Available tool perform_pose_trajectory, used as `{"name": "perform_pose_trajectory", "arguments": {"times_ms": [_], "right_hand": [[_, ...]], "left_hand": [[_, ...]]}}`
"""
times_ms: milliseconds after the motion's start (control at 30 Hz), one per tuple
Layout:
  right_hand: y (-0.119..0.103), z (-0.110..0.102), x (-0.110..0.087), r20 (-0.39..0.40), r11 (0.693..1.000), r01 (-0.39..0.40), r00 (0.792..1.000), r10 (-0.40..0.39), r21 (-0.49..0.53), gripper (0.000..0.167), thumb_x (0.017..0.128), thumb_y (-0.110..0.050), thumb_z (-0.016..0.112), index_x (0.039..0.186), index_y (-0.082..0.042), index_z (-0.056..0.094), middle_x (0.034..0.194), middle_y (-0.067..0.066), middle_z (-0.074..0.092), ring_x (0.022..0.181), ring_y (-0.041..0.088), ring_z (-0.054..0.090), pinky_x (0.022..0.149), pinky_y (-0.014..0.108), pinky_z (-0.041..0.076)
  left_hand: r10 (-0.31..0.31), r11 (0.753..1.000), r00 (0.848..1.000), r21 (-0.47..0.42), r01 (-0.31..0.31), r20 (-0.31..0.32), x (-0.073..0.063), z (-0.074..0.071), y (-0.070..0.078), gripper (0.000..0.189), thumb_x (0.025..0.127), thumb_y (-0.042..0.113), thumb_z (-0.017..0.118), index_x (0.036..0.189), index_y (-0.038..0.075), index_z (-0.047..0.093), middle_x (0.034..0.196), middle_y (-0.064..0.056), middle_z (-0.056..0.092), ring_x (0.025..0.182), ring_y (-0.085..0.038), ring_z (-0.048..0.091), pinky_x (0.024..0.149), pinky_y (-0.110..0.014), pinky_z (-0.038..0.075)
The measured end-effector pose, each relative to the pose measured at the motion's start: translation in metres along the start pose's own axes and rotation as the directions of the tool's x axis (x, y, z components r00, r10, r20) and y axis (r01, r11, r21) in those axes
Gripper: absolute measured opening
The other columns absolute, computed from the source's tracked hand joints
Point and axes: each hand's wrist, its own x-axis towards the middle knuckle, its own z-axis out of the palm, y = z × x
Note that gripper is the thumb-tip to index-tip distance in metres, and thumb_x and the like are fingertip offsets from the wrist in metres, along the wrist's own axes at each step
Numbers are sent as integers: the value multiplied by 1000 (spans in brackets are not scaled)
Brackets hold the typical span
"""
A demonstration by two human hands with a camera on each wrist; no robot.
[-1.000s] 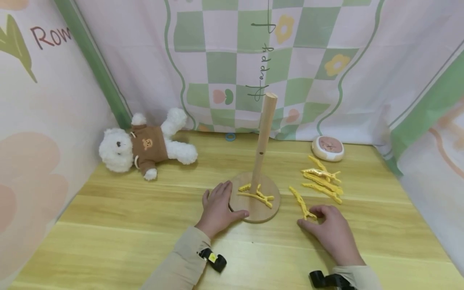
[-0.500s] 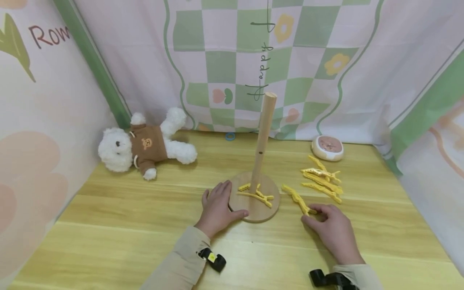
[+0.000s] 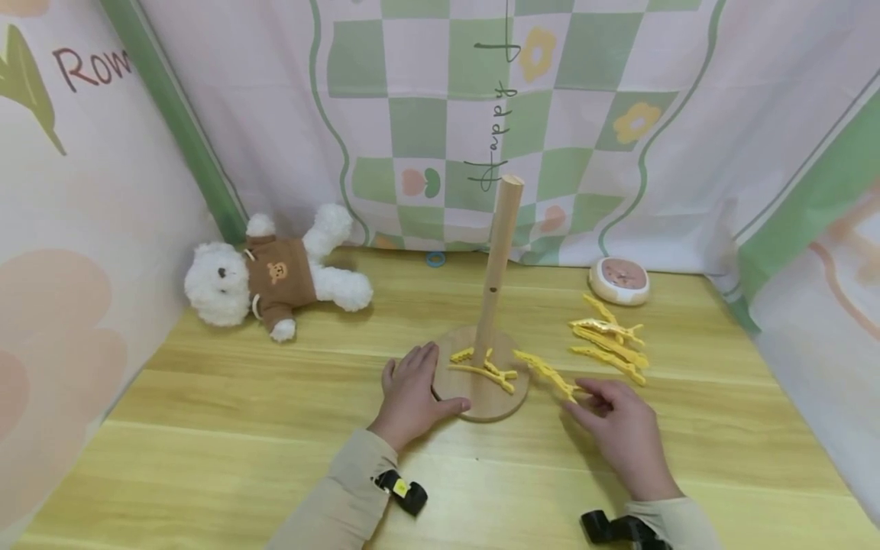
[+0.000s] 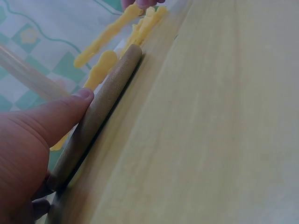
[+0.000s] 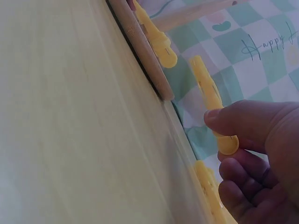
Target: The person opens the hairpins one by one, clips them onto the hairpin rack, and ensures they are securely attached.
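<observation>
In the head view my left hand (image 3: 411,397) grips the left rim of a round wooden base (image 3: 491,409); in the left wrist view its thumb (image 4: 70,109) presses on the rim. A wooden post (image 3: 496,267) rises from this base. At the post's foot lies a yellow hair clip (image 3: 491,376), its arms seen on both sides of the post. My right hand (image 3: 622,428) pinches another yellow hair clip (image 5: 210,93) by its handle end, between thumb and fingers. Its tip points left and overlaps the base's right edge in the head view.
Several yellow hair clips (image 3: 608,347) lie in a loose pile on the table (image 3: 241,458), right of the base. Behind them sits a small pink-and-white clock (image 3: 621,279). A white plush bear (image 3: 278,275) in a brown top lies at left. A blue ring (image 3: 435,260) is near the curtain.
My right hand has moved slightly left with its hair clip, whose tip has swung left from the table to the base's edge. The left hand and the wooden stand keep their place.
</observation>
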Motion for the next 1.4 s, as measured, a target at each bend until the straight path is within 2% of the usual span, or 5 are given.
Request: {"name": "perform_pose_trajectory", "arguments": {"times_ms": [300,1033,1400], "right_hand": [[-12,5,1,24,996,82,996,-82,22,31,77,-14,88,105,-5,77,86,0,65,75,11,60,64,21,53],[-24,13,2,69,998,62,996,-64,32,29,76,-9,87,103,-5,77,83,1,65,73,12,60,63,24,52],[-24,16,1,39,996,82,996,-83,27,30,74,-8,88,102,-6,78,80,-2,62,70,9,57,60,22,51]], "left_hand": [[-3,1000,1000,-1,3,-3,-1,-1,0,106,78,61,77,156,3,33,160,-13,34,148,-34,28,117,-65,8],[-4,1000,1000,5,4,-5,0,-2,3,106,78,61,78,155,3,34,160,-13,35,147,-35,29,116,-66,9],[-3,1000,1000,5,3,-3,-1,-2,3,106,78,61,77,155,3,34,160,-13,34,148,-35,29,116,-66,8]]}}
